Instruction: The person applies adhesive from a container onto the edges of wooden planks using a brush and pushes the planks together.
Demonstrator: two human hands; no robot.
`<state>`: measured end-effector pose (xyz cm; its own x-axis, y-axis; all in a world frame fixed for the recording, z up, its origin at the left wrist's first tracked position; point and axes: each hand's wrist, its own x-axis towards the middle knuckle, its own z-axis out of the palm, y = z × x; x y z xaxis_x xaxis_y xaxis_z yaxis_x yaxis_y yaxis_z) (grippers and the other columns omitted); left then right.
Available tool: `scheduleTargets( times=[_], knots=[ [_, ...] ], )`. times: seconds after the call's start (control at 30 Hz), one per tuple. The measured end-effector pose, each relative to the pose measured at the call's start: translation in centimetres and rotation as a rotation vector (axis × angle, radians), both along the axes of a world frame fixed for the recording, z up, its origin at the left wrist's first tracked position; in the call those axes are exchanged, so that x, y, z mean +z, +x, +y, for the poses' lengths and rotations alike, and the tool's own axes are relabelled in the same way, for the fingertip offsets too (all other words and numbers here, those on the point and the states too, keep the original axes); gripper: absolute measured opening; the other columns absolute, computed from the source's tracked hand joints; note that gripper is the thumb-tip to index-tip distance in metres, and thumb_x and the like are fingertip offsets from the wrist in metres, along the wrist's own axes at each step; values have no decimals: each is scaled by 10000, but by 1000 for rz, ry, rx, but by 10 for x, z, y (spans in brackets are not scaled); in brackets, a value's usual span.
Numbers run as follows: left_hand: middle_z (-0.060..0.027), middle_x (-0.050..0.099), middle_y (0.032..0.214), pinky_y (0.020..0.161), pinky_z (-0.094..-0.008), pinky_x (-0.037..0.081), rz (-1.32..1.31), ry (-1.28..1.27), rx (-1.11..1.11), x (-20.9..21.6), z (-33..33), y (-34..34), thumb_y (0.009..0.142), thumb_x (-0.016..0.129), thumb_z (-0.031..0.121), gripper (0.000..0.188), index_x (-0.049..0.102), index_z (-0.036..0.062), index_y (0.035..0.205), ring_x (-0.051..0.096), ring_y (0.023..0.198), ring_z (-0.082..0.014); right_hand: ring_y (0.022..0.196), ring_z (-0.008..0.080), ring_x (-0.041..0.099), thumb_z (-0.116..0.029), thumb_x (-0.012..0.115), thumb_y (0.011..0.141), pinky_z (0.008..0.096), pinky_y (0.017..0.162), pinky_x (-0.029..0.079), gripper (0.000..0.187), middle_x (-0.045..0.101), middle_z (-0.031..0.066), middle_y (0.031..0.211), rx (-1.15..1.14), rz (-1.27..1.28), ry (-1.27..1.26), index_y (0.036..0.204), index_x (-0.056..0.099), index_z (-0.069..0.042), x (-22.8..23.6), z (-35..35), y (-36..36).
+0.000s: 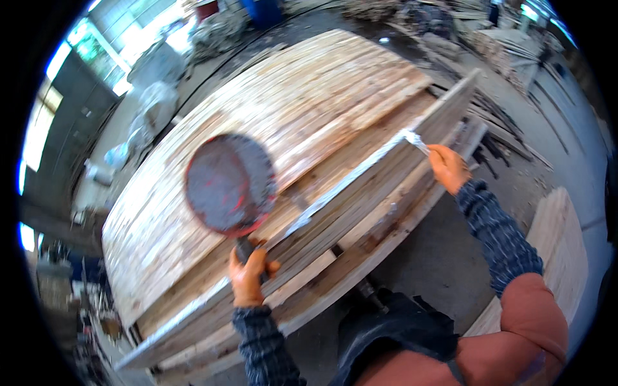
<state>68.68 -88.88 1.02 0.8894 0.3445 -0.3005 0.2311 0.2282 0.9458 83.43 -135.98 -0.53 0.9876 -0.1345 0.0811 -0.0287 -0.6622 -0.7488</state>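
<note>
My left hand (248,276), in an orange glove, is closed round the dark handle of a round, shallow red pan (230,186) caked with grey residue. The pan is held over a broad panel of wood strips (290,96). My right hand (449,168), gloved in orange too, is closed on a thin tool with a white-smeared tip (413,137), perhaps a brush; its kind is hard to make out. That tip touches the upper edge of a long plank (386,174) standing on edge. A white, wet-looking line of paste (335,193) runs along this edge, with a gap behind my left hand.
More planks (386,225) lie side by side nearer to me. Loose wood strips (502,122) are on the floor at right, and a pale wooden panel (557,251) lies at lower right. Plastic sheeting (151,112) and a blue barrel (262,11) stand beyond the panel.
</note>
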Motion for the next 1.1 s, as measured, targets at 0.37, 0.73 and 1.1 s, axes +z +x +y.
scheduleTargets(
  times=[0.37, 0.73, 1.1],
  knots=[
    [-166, 689, 1026, 476, -320, 483, 3, -12, 14, 13, -13, -1, 839, 638, 94, 371, 540, -33, 1173, 649, 577, -209, 775, 370, 678, -193, 624, 914, 454, 715, 546, 215, 697, 215, 903, 772, -232, -322, 1049, 634, -26, 86, 233, 5],
    [-125, 668, 989, 445, -312, 463, 13, 13, -33, 6, -15, -3, 819, 657, 75, 352, 544, -15, 1139, 658, 580, -205, 910, 345, 727, -217, 562, 949, 487, 763, 564, 211, 737, 181, 961, 920, -71, -869, 1082, 632, -68, 61, 312, -4],
    [-114, 646, 853, 447, -279, 462, -59, 22, -13, 7, -14, -1, 848, 617, 52, 288, 562, -1, 1125, 667, 577, -195, 971, 409, 674, -317, 538, 929, 490, 861, 531, 316, 698, 236, 997, 821, -1, -223, 1001, 686, -47, 60, 327, -38]
  ],
)
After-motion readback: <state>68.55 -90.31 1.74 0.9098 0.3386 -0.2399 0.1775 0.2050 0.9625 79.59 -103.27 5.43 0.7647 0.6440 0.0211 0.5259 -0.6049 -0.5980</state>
